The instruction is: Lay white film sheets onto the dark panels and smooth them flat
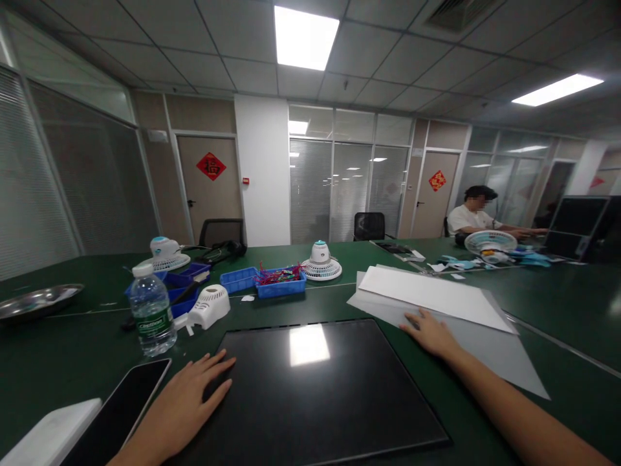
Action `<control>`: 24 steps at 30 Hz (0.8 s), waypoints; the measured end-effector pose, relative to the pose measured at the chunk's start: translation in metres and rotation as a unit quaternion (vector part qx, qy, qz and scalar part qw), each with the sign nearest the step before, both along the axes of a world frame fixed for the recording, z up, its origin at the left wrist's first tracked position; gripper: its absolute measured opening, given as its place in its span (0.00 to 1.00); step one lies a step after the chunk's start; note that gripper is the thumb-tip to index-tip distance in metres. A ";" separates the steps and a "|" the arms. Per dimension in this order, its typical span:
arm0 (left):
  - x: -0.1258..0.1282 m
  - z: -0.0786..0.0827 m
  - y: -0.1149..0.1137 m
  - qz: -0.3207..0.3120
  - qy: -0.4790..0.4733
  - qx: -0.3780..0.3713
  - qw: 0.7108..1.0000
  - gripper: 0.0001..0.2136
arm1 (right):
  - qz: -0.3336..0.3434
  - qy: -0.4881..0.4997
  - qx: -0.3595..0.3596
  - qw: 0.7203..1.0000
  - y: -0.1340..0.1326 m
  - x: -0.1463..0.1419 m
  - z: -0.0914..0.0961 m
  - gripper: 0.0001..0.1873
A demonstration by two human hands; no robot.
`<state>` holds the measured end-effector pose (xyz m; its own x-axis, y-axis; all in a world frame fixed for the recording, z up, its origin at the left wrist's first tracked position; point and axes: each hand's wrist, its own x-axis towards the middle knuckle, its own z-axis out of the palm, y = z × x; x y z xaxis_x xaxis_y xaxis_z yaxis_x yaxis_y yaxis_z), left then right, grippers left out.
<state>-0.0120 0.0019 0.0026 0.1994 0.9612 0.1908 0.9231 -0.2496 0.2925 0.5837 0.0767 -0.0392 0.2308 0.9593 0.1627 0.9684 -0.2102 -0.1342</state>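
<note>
A flat black screen panel (315, 401) lies on the green table before me, reflecting a ceiling light. Along its left edge rests my left hand (196, 395), open, fingers stretched over the panel's border. My right hand (433, 333) is to the right of the panel, fingers apart and lying on a translucent sheet (485, 359). A dark patch shows between those fingers; whether it is shadow or a small object I cannot make out. A stack of white sheets (431, 294) lies partly over the translucent one, just beyond my right hand.
Left of the panel are a water bottle (152, 317), a phone (119, 414) and a white box-like object (53, 433). Behind stand a white fan housing (211, 305), a blue tray of wires (281, 285) and a small fan (320, 262). A person (478, 213) sits far right.
</note>
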 end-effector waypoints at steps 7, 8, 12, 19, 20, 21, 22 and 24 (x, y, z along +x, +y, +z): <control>0.006 -0.003 0.001 0.038 0.037 0.005 0.999 0.23 | -0.022 -0.008 0.017 1.000 -0.007 -0.003 0.015 0.28; 0.006 -0.004 0.001 0.041 0.040 0.006 0.998 0.23 | -0.027 -0.010 0.025 0.999 -0.012 -0.005 0.019 0.28; 0.009 -0.006 -0.001 0.058 0.056 0.011 0.997 0.23 | -0.031 -0.022 0.065 0.997 -0.033 -0.022 0.041 0.29; 0.019 -0.009 -0.005 0.097 0.074 0.002 0.992 0.26 | 0.129 -0.027 0.108 0.985 -0.069 -0.108 0.061 0.24; 0.019 -0.011 -0.004 0.095 0.066 0.002 0.993 0.26 | 0.176 -0.019 0.102 0.979 -0.076 -0.123 0.061 0.23; 0.018 -0.013 -0.002 0.088 0.051 0.003 0.995 0.26 | 0.227 -0.009 0.091 0.970 -0.083 -0.137 0.060 0.22; 0.017 -0.016 -0.001 0.079 0.032 0.004 0.996 0.27 | 0.272 0.001 0.075 0.959 -0.090 -0.151 0.059 0.22; 0.014 -0.021 0.002 0.059 -0.018 0.007 0.998 0.27 | 0.333 0.020 0.036 0.942 -0.105 -0.175 0.057 0.22</control>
